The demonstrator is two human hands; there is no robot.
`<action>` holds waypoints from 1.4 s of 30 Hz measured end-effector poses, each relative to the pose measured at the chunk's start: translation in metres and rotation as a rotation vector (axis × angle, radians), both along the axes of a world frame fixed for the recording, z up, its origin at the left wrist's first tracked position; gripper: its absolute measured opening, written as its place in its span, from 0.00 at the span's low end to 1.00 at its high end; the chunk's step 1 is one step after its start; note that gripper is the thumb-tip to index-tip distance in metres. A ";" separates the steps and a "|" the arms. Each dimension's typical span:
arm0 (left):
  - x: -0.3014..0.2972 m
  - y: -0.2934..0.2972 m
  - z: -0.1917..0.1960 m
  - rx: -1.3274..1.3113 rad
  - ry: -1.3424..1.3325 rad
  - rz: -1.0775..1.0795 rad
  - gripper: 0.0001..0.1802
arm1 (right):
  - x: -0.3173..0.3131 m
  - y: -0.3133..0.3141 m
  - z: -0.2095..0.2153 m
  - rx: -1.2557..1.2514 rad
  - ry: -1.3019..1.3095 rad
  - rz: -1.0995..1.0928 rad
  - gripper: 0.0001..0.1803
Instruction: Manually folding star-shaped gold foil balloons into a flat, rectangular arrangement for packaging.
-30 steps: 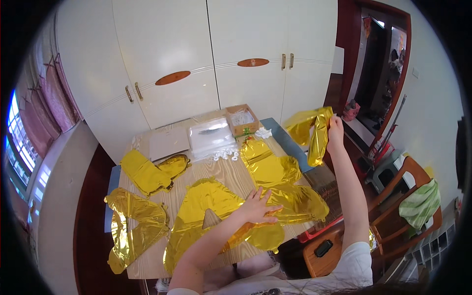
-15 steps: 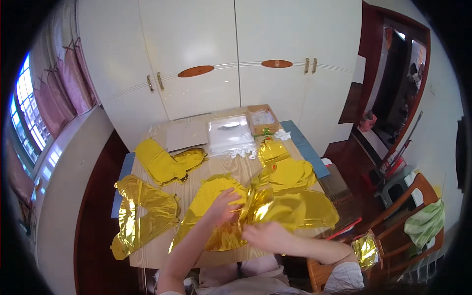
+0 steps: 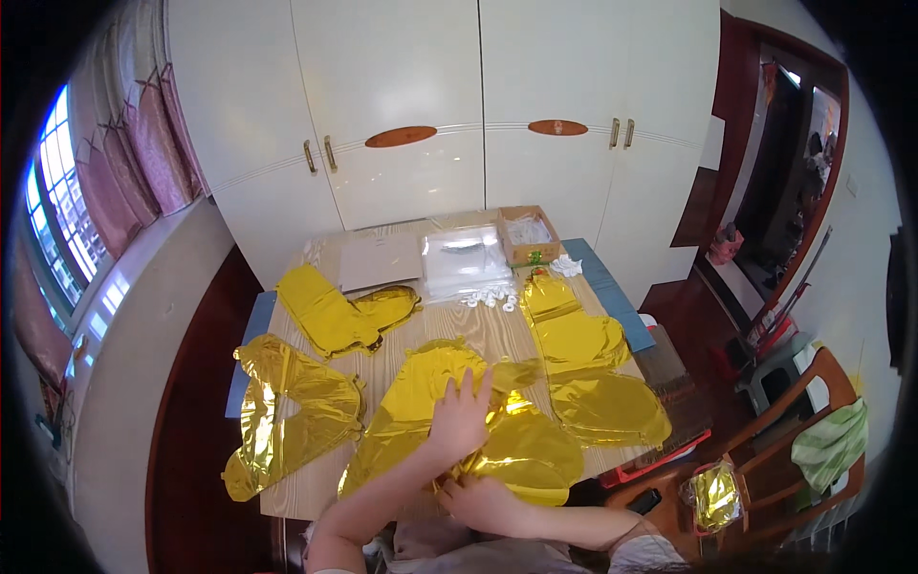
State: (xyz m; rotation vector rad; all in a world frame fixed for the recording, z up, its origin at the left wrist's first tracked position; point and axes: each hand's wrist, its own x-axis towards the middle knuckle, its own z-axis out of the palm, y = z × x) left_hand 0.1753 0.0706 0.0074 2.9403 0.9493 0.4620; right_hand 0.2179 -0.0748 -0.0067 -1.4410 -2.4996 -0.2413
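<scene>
Flat, uninflated gold foil balloons lie spread on the wooden table. In the middle, a shiny gold foil balloon is laid down next to another foil balloon, their edges meeting under my hands. My left hand rests on the foil with fingers stretched apart, pressing from above. At the table's near edge, my right hand has its fingers closed on the lower edge of the shiny balloon. More foil balloons lie at the left front, left back and right.
Farther back on the table are a cardboard sheet, a stack of clear plastic bags, small white rings and an open cardboard box. A wooden chair at the right carries a gold foil packet.
The shiny balloon, lifted and bunched before, now lies flatter on the table. My left hand has moved right onto it. My right hand has come down toward the near edge.
</scene>
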 end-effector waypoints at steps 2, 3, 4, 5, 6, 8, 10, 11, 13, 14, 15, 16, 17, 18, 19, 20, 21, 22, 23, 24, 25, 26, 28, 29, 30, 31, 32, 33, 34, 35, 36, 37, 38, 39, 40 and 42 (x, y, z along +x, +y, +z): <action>0.004 0.011 -0.003 -0.069 0.043 0.045 0.36 | -0.007 -0.002 0.001 -0.038 -0.015 -0.034 0.10; 0.006 0.021 -0.002 -0.163 0.037 0.089 0.32 | -0.009 -0.003 -0.001 -0.038 -0.019 -0.044 0.10; 0.007 0.031 0.000 -0.256 0.031 0.127 0.29 | -0.010 -0.004 0.001 -0.037 -0.025 -0.059 0.10; 0.005 0.042 0.000 -0.307 -0.082 0.130 0.25 | -0.011 -0.006 0.004 -0.053 -0.020 -0.077 0.10; -0.002 0.055 -0.002 -0.358 -0.194 0.136 0.22 | -0.012 -0.009 0.011 -0.069 -0.013 -0.092 0.11; -0.019 0.083 -0.017 -0.462 -0.411 0.172 0.18 | -0.012 -0.012 0.012 -0.067 0.002 -0.093 0.10; -0.037 0.114 -0.042 -0.565 -0.612 0.236 0.17 | -0.012 -0.013 0.001 -0.030 0.030 -0.064 0.08; -0.044 0.124 -0.048 -0.604 -0.567 0.284 0.17 | -0.009 -0.012 -0.003 -0.074 0.084 -0.023 0.08; -0.054 0.137 -0.051 -0.668 -0.477 0.378 0.19 | -0.003 -0.006 -0.004 -0.150 0.194 0.061 0.07; -0.057 0.134 -0.057 -0.538 -0.458 0.363 0.22 | 0.005 -0.001 -0.002 -0.205 0.224 0.014 0.07; -0.055 0.129 -0.054 -0.527 -0.460 0.362 0.23 | 0.019 0.011 0.005 -0.262 0.253 -0.039 0.07; -0.054 0.120 -0.046 -0.514 -0.461 0.365 0.24 | 0.034 0.024 0.013 -0.318 0.284 -0.086 0.07; -0.053 0.112 -0.041 -0.504 -0.463 0.367 0.25 | 0.049 0.042 0.021 -0.371 0.225 -0.203 0.08; -0.059 0.109 -0.041 -0.470 -0.485 0.333 0.32 | 0.063 0.064 0.023 -0.423 0.169 -0.303 0.09; -0.066 0.109 -0.047 -0.418 -0.509 0.330 0.33 | 0.078 0.087 0.018 -0.423 0.244 -0.304 0.12; -0.066 0.112 -0.056 -0.368 -0.541 0.310 0.35 | 0.094 0.105 0.009 -0.416 0.311 -0.322 0.15; -0.064 0.114 -0.061 -0.317 -0.573 0.289 0.37 | 0.108 0.117 -0.005 -0.343 0.290 -0.279 0.16; -0.062 0.113 -0.062 -0.376 -0.571 0.279 0.38 | 0.121 0.127 -0.020 -0.273 0.269 -0.237 0.18; -0.063 0.113 -0.063 -0.435 -0.567 0.276 0.40 | 0.128 0.136 -0.029 -0.206 0.250 -0.189 0.19; -0.065 0.111 -0.062 -0.496 -0.558 0.280 0.41 | 0.129 0.141 -0.033 -0.232 0.243 -0.213 0.21; -0.065 0.110 -0.060 -0.467 -0.551 0.275 0.39 | 0.130 0.147 -0.036 -0.259 0.235 -0.238 0.23; -0.061 0.108 -0.060 -0.438 -0.545 0.267 0.38 | 0.132 0.152 -0.039 -0.285 0.227 -0.264 0.25; -0.057 0.105 -0.057 -0.403 -0.555 0.261 0.32 | 0.131 0.160 -0.042 -0.258 0.227 -0.277 0.26; -0.053 0.106 -0.055 -0.395 -0.571 0.255 0.29 | 0.132 0.163 -0.043 -0.245 0.227 -0.285 0.26; -0.054 0.109 -0.056 -0.387 -0.583 0.259 0.25 | 0.130 0.166 -0.041 -0.268 0.229 -0.286 0.26; -0.055 0.112 -0.057 -0.379 -0.593 0.264 0.22 | 0.129 0.168 -0.038 -0.291 0.230 -0.287 0.26; -0.053 0.119 -0.065 -0.372 -0.599 0.275 0.18 | 0.127 0.169 -0.036 -0.314 0.232 -0.290 0.27; -0.050 0.122 -0.067 -0.370 -0.606 0.282 0.16 | 0.129 0.169 -0.041 -0.281 0.239 -0.300 0.27; -0.047 0.123 -0.070 -0.375 -0.605 0.286 0.15 | 0.130 0.167 -0.047 -0.248 0.246 -0.310 0.27; -0.043 0.125 -0.072 -0.379 -0.603 0.291 0.14 | 0.132 0.166 -0.051 -0.214 0.253 -0.321 0.27; -0.041 0.126 -0.075 -0.382 -0.601 0.303 0.13 | 0.130 0.165 -0.049 -0.219 0.258 -0.331 0.28; -0.040 0.128 -0.078 -0.372 -0.597 0.302 0.14 | 0.128 0.163 -0.047 -0.222 0.262 -0.340 0.28; -0.038 0.129 -0.081 -0.361 -0.593 0.302 0.14 | 0.126 0.161 -0.045 -0.226 0.266 -0.349 0.28; -0.034 0.129 -0.081 -0.352 -0.588 0.297 0.15 | 0.127 0.160 -0.042 -0.233 0.264 -0.352 0.28; -0.031 0.127 -0.082 -0.378 -0.590 0.293 0.14 | 0.127 0.159 -0.040 -0.240 0.262 -0.353 0.28; -0.024 0.124 -0.081 -0.428 -0.596 0.278 0.14 | 0.130 0.159 -0.041 -0.242 0.275 -0.349 0.29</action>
